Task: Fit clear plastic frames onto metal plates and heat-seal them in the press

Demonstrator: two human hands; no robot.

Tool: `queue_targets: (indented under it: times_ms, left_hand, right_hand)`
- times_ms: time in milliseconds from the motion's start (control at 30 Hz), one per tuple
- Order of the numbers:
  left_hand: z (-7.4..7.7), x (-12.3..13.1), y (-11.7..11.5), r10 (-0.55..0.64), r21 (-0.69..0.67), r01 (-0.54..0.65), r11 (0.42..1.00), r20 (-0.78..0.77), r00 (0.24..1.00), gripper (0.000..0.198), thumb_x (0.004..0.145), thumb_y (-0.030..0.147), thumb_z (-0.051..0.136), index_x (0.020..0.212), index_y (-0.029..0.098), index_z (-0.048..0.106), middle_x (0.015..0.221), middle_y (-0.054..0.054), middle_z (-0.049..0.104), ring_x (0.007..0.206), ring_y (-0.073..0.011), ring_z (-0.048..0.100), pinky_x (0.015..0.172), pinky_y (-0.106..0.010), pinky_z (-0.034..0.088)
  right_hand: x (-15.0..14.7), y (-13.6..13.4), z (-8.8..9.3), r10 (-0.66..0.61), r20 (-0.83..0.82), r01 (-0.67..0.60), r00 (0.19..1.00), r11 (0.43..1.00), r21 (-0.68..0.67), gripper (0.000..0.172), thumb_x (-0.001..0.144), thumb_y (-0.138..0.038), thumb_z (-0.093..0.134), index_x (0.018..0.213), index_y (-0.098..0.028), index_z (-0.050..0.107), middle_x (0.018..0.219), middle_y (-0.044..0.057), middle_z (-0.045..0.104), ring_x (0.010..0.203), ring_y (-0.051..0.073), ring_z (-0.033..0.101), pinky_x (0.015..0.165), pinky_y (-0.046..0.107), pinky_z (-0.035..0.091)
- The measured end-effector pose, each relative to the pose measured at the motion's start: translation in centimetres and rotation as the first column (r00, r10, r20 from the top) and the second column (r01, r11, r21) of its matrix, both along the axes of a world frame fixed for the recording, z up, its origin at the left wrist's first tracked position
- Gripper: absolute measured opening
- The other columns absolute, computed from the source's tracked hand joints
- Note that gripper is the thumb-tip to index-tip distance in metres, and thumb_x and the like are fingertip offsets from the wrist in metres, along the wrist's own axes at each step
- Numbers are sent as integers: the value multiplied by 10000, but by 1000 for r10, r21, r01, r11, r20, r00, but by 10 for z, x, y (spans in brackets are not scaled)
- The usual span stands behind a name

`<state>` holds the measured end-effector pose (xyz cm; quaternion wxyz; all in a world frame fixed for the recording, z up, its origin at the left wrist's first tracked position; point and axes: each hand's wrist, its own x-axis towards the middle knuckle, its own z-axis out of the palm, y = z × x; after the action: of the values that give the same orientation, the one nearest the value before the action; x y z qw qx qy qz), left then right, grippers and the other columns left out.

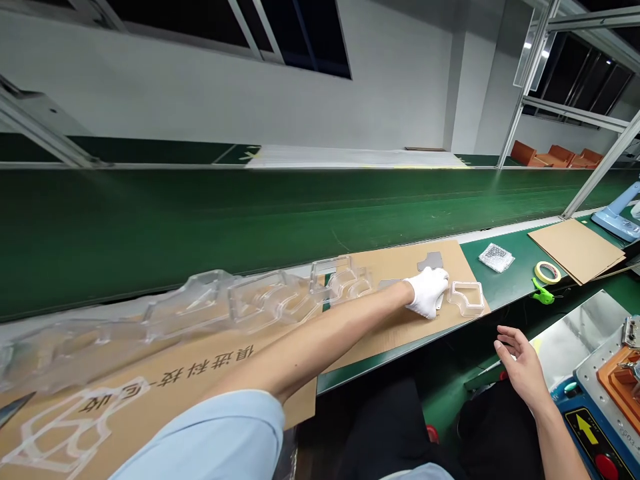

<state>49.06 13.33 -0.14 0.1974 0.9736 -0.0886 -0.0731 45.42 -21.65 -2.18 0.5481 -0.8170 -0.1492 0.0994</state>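
Note:
My left hand [427,292], in a white glove, reaches out over a cardboard sheet [405,340] on the bench and presses on flat grey pieces. One grey piece [430,262] lies just past its fingertips, and whether the hand grips anything is hidden. A transparent plastic tray [467,298] sits right beside the glove, and a long row of nested transparent trays [255,300] lies behind my forearm. My bare right hand [520,370] hangs open below the bench edge, fingers apart, holding nothing.
A green conveyor belt [300,220] runs along the bench. Masking tape [547,272], a green clip [543,293], a packet with a printed code [496,257] and a cardboard sheet [575,248] lie to the right. A machine with a red button [607,467] stands lower right.

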Motion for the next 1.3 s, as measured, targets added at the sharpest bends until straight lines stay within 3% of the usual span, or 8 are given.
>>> queue_targets:
  times_ms: [200, 367, 433, 567, 700, 1100, 1200, 1300]
  left_hand:
    - [0, -19, 24, 147, -220, -128, 967, 72, 986, 449, 500, 279, 764, 919, 232, 610, 1079, -131, 663, 939, -370, 689, 844, -509, 576]
    - [8, -45, 39, 341, -543, -229, 808, 115, 933, 478, 741, 500, 577, 1125, 218, 547, 1242, -175, 684, 1087, -342, 712, 920, -539, 599]
    - [14, -66, 29, 406, -785, -187, 590, 89, 909, 548, 843, 599, 433, 1205, 207, 558, 1366, -204, 671, 1197, -364, 699, 962, -589, 593]
    - [31, -113, -19, 381, -976, -66, -207, -143, 914, 636, 855, 675, 444, 1201, 197, 681, 1430, -181, 691, 1366, -449, 616, 1037, -683, 546]
    - [41, -141, -64, 182, -872, -129, -473, -240, 954, 622, 840, 642, 478, 1189, 195, 733, 1466, -151, 680, 1470, -458, 529, 1135, -694, 484]
    - [40, -151, -104, -117, -799, -217, -561, -183, 976, 531, 748, 614, 650, 1096, 218, 721, 1499, -140, 654, 1456, -474, 526, 1145, -668, 475]
    - [34, -151, -99, -117, -882, -196, -429, -160, 980, 619, 799, 659, 698, 1218, 203, 722, 1509, -172, 633, 1385, -483, 585, 1138, -676, 483]
    - [28, -154, -82, 35, -991, -46, -127, -51, 998, 744, 851, 707, 752, 1419, 239, 650, 1564, -188, 572, 1451, -482, 528, 1188, -668, 441]
  right_hand:
    - [0, 1, 2, -10, -13, 10, 1000, 1000, 12, 494, 919, -631, 731, 1260, -275, 713, 1324, 124, 744, 1241, 330, 710, 1066, 539, 598]
    - [-11, 22, 13, 9, 8, -9, 1000, 999, 34, 439, 957, -591, 711, 1259, -273, 707, 1323, 118, 730, 1221, 321, 706, 1076, 548, 589]
    - [-21, 38, 26, 36, 58, -38, 998, 999, 31, 387, 993, -552, 685, 1271, -284, 700, 1321, 107, 724, 1201, 305, 709, 1070, 536, 593]
    - [-45, 75, 59, 176, 278, -186, 945, 983, 11, 376, 1024, -458, 692, 1371, -324, 640, 1400, 96, 672, 1287, 303, 662, 1091, 536, 588]
    - [-57, 92, 87, 304, 535, -310, 788, 947, -82, 588, 986, -392, 780, 1515, -384, 523, 1515, 82, 614, 1501, 357, 504, 1237, 656, 460]
    - [-54, 58, 106, 415, 578, -320, 703, 910, -264, 634, 981, -383, 791, 1546, -408, 505, 1327, 62, 752, 1494, 382, 524, 1112, 619, 557]
    - [-53, 46, 104, 407, 587, -313, 700, 913, -261, 588, 984, -398, 788, 1515, -398, 535, 1291, 58, 767, 1462, 375, 566, 1085, 595, 570]
    - [-49, 30, 99, 431, 540, -335, 723, 902, -271, 567, 985, -412, 788, 1495, -384, 543, 1278, 55, 776, 1459, 361, 572, 1092, 581, 564]
